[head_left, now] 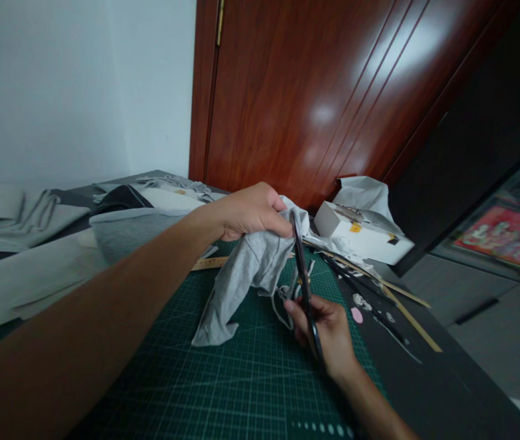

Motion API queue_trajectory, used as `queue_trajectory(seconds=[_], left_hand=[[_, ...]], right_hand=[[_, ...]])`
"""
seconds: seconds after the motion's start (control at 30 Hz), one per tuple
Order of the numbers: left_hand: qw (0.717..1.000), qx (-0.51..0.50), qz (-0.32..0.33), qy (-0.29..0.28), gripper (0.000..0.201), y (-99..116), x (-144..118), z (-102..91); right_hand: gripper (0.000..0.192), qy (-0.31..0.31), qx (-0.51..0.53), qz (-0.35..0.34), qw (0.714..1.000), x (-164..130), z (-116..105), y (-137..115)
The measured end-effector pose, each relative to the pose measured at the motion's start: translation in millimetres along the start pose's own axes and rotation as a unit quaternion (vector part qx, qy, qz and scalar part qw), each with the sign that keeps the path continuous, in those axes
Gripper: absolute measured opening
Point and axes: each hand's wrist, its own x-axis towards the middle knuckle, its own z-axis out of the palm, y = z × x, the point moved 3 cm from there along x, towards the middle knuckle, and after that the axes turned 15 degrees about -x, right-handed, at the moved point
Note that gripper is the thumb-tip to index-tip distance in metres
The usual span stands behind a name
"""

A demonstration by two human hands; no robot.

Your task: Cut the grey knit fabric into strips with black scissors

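Observation:
My left hand [260, 212] pinches a piece of light grey fabric [245, 269] near its upper end. The cloth hangs down from my fingers, and its lower end reaches the green cutting mat [186, 379]. In my right hand [326, 330] is a pair of dark scissors [304, 284], fingers wrapped round the handles. The blades point up and away, with their tips against the fabric right beside my left fingertips. Thin grey strips [282, 305] dangle between the cloth and the scissors. Whether the blades are apart is hard to see.
Folded grey fabric [35, 214] and pale cloth pieces [35, 281] lie at the left. A white box [363, 235] stands at the back right. Wooden rulers [413, 318], a pink chalk-like piece [357, 315] and scraps lie right of the mat. A brown door [278, 91] rises behind the table.

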Motion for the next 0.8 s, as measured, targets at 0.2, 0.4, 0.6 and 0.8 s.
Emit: queue_trajectory(seconds=[0.2, 0.4, 0.6, 0.8], left_hand=[[0.999, 0.041, -0.013, -0.005, 0.011, -3.6, -0.3, 1.7], [1.000, -0.012, 0.004, -0.007, 0.007, -3.4, 1.0, 0.8], [0.997, -0.076, 0.008, -0.009, 0.004, -3.0, 1.9, 1.5], [0.993, -0.119, -0.004, -0.025, 0.004, -1.2, 1.6, 3.0]], right_hand=[[0.036, -0.018, 0.020, 0.003, 1.000, 0.8, 1.6, -0.6], [0.041, -0.002, 0.026, 0.005, 1.000, -0.4, -0.3, -2.7], [0.041, 0.001, 0.029, -0.009, 1.000, -2.2, -0.1, -3.9], [0.044, 0.013, 0.012, -0.016, 1.000, -2.3, -1.4, -6.0]])
